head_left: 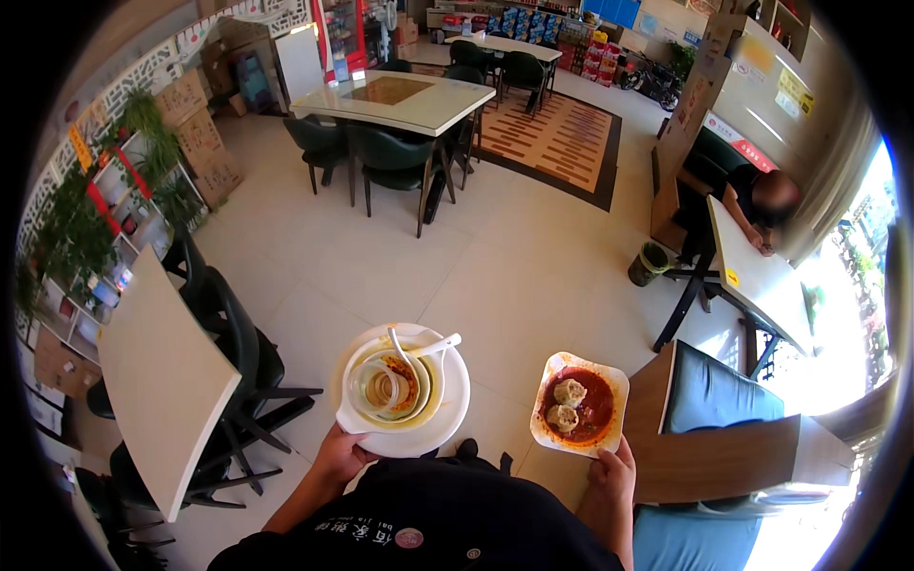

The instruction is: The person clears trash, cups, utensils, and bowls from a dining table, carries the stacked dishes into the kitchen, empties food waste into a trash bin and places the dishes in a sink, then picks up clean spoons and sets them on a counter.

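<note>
While a white plate (457, 409) is gripped at its near left edge by the left hand (345, 455), fingers hidden beneath, stacked bowls (434, 383) and white spoons (443, 344) are carried towards its middle. A square dish (614, 383) is held at its near right corner by the closed right hand (617, 471); within it, two pale balls (569, 393) are surrounded by red sauce (597, 404).

L hand (343, 457) holds wht plate (455, 404) w/ stacked bowls (434, 385) + 2 spoons (445, 344), R hand (615, 467) holds sq. wht dish (619, 395) w/ 2 pale food lumps (569, 392) in red sauce (598, 404), dk chairs (392, 157) at wht tbls (447, 108), bin (649, 266) on flr R, person (747, 205) seated at R tbl (757, 271).
</note>
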`<state>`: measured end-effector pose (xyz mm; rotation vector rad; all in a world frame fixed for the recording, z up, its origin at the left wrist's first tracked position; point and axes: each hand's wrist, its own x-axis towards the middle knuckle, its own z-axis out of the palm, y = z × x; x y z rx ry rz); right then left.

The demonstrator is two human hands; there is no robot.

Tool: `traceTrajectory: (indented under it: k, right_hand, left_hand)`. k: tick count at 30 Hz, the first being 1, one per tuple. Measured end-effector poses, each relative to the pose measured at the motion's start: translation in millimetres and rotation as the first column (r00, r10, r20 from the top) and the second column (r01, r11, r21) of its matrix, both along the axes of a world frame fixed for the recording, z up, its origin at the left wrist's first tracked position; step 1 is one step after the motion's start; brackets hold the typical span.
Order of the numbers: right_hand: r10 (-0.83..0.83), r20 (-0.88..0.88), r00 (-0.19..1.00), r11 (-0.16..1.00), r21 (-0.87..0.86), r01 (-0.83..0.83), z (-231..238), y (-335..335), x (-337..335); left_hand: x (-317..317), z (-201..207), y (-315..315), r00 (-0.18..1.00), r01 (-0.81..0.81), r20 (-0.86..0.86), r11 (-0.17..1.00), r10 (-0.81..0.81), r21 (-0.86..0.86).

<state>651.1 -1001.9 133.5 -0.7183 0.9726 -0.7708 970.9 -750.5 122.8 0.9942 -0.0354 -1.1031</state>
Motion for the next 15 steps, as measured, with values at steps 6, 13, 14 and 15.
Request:
traceTrajectory:
  k: [6,13,14,15]
  right_hand:
    - [0.045,0.0,0.999,0.999,-0.018,-0.045,-1.5,-168.9,85.7]
    - [0.018,0.008,1.0,0.998,-0.065,-0.017,-6.4,-335.9,187.4]
    - [-0.009,0.021,1.0,1.0,-0.025,0.01,-7.5,-356.3,199.5]
    - [-0.036,0.035,0.999,0.999,0.015,0.036,-7.3,-375.7,210.9]
  left_hand:
    - [73.7,4.7,-156.2,1.0,-0.021,0.007,1.0,0.021,-0.004]
    - [192.4,-6.7,-337.7,0.996,0.058,0.054,0.993,-0.064,0.101]
    - [209.0,-2.4,-364.6,0.997,0.062,0.041,0.987,-0.069,0.147]
    - [231.0,-2.7,-389.5,0.993,0.101,0.051,0.993,-0.104,0.054]
